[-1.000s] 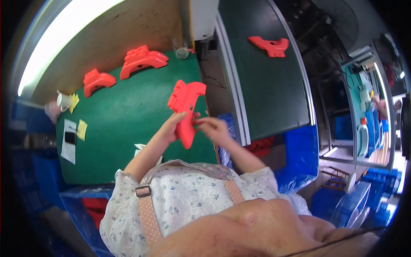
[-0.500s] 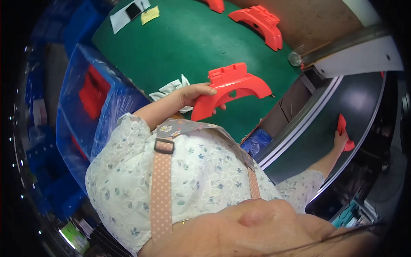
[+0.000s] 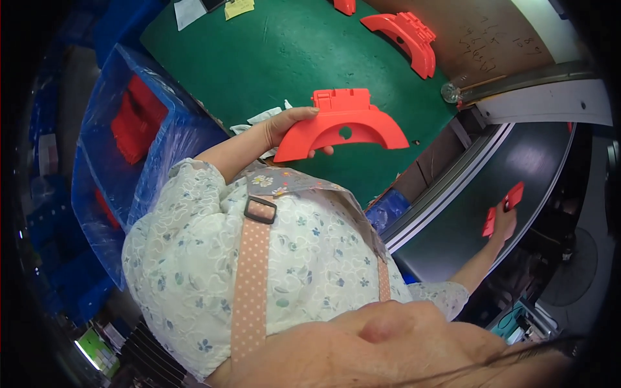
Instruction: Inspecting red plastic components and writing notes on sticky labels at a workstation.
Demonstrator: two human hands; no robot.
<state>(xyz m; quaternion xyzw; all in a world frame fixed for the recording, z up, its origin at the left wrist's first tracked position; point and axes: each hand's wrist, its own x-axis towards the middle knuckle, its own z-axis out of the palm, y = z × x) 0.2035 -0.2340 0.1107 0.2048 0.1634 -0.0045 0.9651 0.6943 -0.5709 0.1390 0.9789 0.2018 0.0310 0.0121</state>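
My left hand (image 3: 289, 125) grips one end of a red arched plastic part (image 3: 378, 124). The thumb lies on its front face, and fingertips show below the edge. This part has a round hole in the middle and a raised ribbed block on top. It is held above the green tabletop (image 3: 272, 61). Out to the right, my right hand (image 3: 506, 224) is closed on a second red plastic part (image 3: 514, 195), over a dark belt-like surface (image 3: 446, 242). The palm and fingers hide the middle of that part.
More red arched parts (image 3: 404, 40) lie on the tabletop's far side. A plastic-lined blue bin (image 3: 97, 152) with red pieces stands at left. White gloves or cloth (image 3: 265, 116) lie behind my left wrist. A metal rail (image 3: 466, 169) separates the table from the belt.
My right hand has moved slightly left, and its red part has turned to show more length. The left hand's part has shifted slightly left and levelled out.
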